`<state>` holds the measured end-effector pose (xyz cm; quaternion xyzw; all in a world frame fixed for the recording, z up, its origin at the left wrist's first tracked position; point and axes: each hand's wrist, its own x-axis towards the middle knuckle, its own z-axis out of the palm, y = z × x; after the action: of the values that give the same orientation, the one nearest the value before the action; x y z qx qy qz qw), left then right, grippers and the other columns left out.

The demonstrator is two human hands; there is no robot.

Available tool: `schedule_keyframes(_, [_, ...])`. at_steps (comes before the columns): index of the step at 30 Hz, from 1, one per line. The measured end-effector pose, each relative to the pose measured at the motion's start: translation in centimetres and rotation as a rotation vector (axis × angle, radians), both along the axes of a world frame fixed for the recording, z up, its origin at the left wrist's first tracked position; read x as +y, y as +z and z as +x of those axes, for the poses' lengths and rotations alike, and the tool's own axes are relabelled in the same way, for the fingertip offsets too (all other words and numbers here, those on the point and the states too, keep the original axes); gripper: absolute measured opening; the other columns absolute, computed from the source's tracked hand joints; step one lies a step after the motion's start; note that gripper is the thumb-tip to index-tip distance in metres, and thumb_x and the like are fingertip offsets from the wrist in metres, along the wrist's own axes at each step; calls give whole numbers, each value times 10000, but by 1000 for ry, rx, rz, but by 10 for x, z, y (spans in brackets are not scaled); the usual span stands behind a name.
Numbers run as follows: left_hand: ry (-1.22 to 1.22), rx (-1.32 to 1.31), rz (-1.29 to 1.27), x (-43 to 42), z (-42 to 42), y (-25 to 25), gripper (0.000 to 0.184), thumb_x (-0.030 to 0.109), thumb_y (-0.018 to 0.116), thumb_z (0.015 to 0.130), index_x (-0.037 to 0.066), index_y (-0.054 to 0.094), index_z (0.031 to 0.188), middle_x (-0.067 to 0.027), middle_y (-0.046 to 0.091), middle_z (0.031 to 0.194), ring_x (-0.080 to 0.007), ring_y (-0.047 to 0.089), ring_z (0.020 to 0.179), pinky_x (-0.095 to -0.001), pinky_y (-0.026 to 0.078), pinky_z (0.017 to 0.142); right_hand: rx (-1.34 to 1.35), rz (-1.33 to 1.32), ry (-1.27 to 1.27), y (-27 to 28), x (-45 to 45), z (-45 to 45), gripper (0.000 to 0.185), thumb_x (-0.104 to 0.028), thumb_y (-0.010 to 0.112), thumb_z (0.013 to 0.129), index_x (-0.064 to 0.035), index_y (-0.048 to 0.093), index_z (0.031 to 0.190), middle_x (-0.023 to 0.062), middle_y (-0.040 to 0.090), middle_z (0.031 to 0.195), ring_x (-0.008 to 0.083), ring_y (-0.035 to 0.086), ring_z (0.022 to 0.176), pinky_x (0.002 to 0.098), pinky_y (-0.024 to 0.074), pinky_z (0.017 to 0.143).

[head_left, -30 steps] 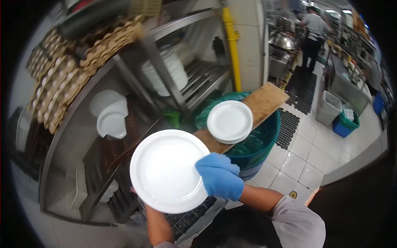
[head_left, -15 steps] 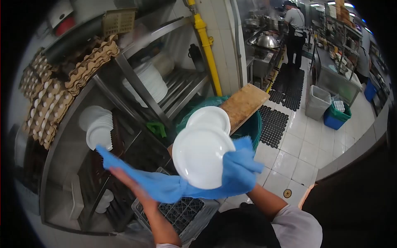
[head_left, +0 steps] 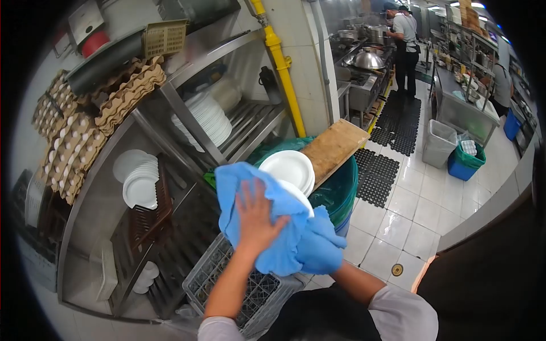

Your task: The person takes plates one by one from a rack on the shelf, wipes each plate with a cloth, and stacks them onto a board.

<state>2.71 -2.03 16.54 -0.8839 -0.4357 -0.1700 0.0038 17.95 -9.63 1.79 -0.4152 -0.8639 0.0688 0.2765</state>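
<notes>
My left hand (head_left: 254,219) lies flat with fingers spread on a blue cloth (head_left: 232,187), pressing it over the face of a white plate (head_left: 297,195). Most of that plate is hidden; only its upper right rim shows. My right hand (head_left: 321,250) is wrapped in the same cloth and grips the plate's right edge through it, its fingers covered. Just beyond, more white plates (head_left: 286,169) are stacked by a wooden board (head_left: 335,149) that lies across a green-lined bin (head_left: 341,210).
Below my hands is a grey dish rack (head_left: 207,273). A metal shelf holds stacked plates (head_left: 202,119), and a brown rack (head_left: 151,221) holds others. Egg trays (head_left: 74,150) sit at the left. Black mats (head_left: 378,176) cover some floor tiles. A person (head_left: 405,45) stands at the stove.
My left hand has swung from the left, where it held the cloth stretched out, onto the plate's face, carrying the cloth over it. My right hand still holds the plate's edge.
</notes>
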Motion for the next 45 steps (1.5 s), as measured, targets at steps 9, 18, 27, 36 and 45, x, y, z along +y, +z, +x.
schedule_keyframes(9, [-224,82,255,19,-34,12,701,545,763,736,114,662,1280,-256,534,1352,-513,453,1298,-618,359,1066,-55,-254,-413,111,-6,56,181,-201,753,750,-40,694,809,136,646,760,345,617,688,402,507,762])
schedule_keyframes(18, [-454,-116,-563,64,-23,57,309,213,736,842,14,711,1077,-199,729,914,-348,715,878,-405,553,808,585,-515,-1014,150,24,37,244,-224,724,833,-22,686,965,127,663,861,288,649,792,381,524,765])
schedule_keyframes(27, [194,-1693,-1022,-4,-28,-86,513,99,697,946,52,486,1411,-105,606,1302,-255,600,1170,-431,502,1012,69,113,-634,95,22,34,136,-180,642,719,-65,704,757,107,705,786,261,683,701,394,482,582])
schedule_keyframes(36, [197,-2137,-611,-15,-5,-72,521,147,696,955,40,483,1418,-114,594,1339,-243,587,1201,-419,480,1043,48,348,-811,96,25,-23,149,-161,698,777,-55,612,838,77,580,813,207,595,798,315,488,729])
schedule_keyframes(45, [-528,-2151,-996,31,-85,6,442,162,642,942,10,556,1348,-121,621,1302,-230,617,1158,-413,517,998,1091,-244,-232,51,92,9,392,-261,643,970,-45,577,1291,68,603,1186,152,586,1086,280,469,980])
